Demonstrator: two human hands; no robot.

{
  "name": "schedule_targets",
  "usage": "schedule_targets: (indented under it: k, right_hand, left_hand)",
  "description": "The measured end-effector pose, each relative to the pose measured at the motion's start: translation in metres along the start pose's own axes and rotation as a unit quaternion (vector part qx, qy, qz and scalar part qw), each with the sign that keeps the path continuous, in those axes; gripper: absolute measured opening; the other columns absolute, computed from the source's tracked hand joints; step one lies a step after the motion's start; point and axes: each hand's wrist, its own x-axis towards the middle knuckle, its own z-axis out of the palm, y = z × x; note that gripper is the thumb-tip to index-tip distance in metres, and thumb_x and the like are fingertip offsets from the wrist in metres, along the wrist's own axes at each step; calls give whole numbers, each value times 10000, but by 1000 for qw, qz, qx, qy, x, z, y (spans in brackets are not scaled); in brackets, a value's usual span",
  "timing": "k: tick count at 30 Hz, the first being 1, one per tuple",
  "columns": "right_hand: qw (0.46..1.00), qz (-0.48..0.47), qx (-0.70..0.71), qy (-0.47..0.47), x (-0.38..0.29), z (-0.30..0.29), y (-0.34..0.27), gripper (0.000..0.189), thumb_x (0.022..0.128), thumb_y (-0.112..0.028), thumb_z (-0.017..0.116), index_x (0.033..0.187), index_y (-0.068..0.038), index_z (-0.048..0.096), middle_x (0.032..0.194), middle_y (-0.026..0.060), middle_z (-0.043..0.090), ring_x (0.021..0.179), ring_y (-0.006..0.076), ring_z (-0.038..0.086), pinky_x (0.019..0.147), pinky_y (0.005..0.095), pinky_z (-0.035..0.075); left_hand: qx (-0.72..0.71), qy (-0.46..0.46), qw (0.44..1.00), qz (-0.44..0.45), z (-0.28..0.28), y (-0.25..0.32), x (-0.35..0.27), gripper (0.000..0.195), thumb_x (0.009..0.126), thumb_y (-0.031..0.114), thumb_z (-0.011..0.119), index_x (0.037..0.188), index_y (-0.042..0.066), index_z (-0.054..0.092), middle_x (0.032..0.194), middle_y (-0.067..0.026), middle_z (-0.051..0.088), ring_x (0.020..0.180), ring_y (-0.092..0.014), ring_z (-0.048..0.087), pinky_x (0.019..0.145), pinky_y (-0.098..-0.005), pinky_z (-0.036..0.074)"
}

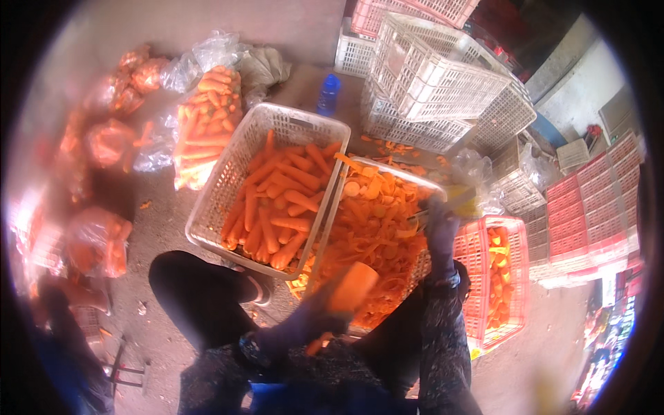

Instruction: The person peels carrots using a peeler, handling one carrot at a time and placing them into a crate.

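My left hand, low in the middle of the view, grips a thick carrot with a flat cut end over a white crate of carrot peelings and slices. At that crate's right side my right hand is closed around a blurred hand tool; its kind cannot be told. A blurred yellow thing shows beside this hand, its link to the tool unclear. Left of the peelings, a second white crate holds many whole carrots.
A pink crate with carrot pieces stands right of my knee. Bagged carrots and a blue bottle are beyond the crates. White crates are stacked at the back, pink ones at right. Another person's arm shows at left.
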Motion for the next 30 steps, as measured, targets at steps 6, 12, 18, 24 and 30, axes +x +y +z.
schedule_targets:
  k: [6,12,18,24,30]
  right_hand:
    - [972,94,212,26,-61,48,-83,252,953,-197,502,930,34,599,734,100,636,550,126,575,477,227,440]
    - [963,23,216,-162,-98,64,-91,164,903,-67,524,882,59,627,860,136,659,725,163,636,647,288,519]
    - [995,26,81,-57,-49,59,-36,256,919,-198,577,892,50,634,772,96,655,651,142,618,565,264,495]
    - [993,50,104,-7,-19,4,-8,316,949,-293,533,910,11,610,742,83,630,451,125,549,429,204,412]
    - [957,175,223,-63,-76,59,-40,304,933,-243,558,1083,13,619,916,85,673,674,90,616,462,218,433]
  left_hand:
    - [188,55,974,117,-14,-12,5,844,843,98,643,1494,85,104,1142,-116,507,862,-110,530,745,-278,476]
    - [327,83,919,204,-12,-22,14,812,867,112,622,1492,82,105,1003,-87,555,805,-117,548,720,-271,478]
    - [107,31,994,9,-11,-11,7,794,870,52,580,1493,84,89,938,-93,547,754,-141,560,688,-281,486]
    - [-86,51,994,31,-20,-18,7,636,907,209,554,1422,13,237,1000,-140,596,680,-158,601,589,-260,497]
    - [-151,122,980,42,-30,-21,12,610,946,499,446,1283,-8,420,892,-137,638,618,-162,602,531,-246,480]
